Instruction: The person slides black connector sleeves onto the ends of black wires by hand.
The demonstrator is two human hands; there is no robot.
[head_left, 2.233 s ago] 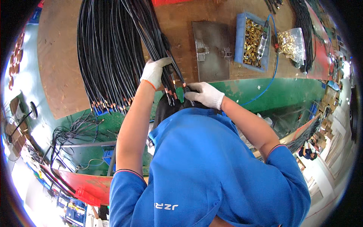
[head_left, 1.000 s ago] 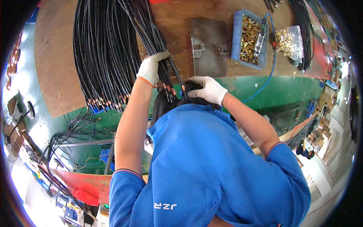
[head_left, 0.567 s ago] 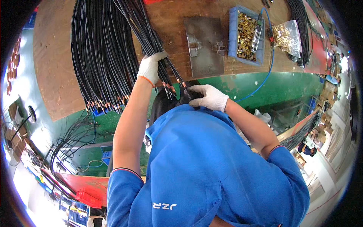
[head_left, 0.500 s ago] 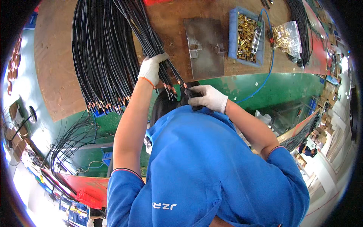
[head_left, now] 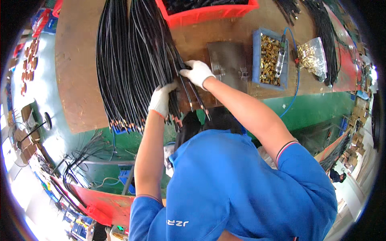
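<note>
Head view. Right hand (head_left: 198, 74): moved up from the copper ends (head_left: 207, 114) to a place further along the black cables (head_left: 136, 60); attention apparently shifted from tips to lengths. Its fingers: partly spread, touching a few cables; firm hold, cannot tell. Left hand (head_left: 161, 99): fingers curled closed over cables. Cables: laid on desk (head_left: 80, 80), ends at near edge. Red bin (head_left: 209, 16): now in view.

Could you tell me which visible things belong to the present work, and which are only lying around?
In the work:
- black cables, touched by left hand and right hand

Apparently lying about, untouched:
- blue tray
- gold fittings
- bag
- red bin
- metal plate
</note>
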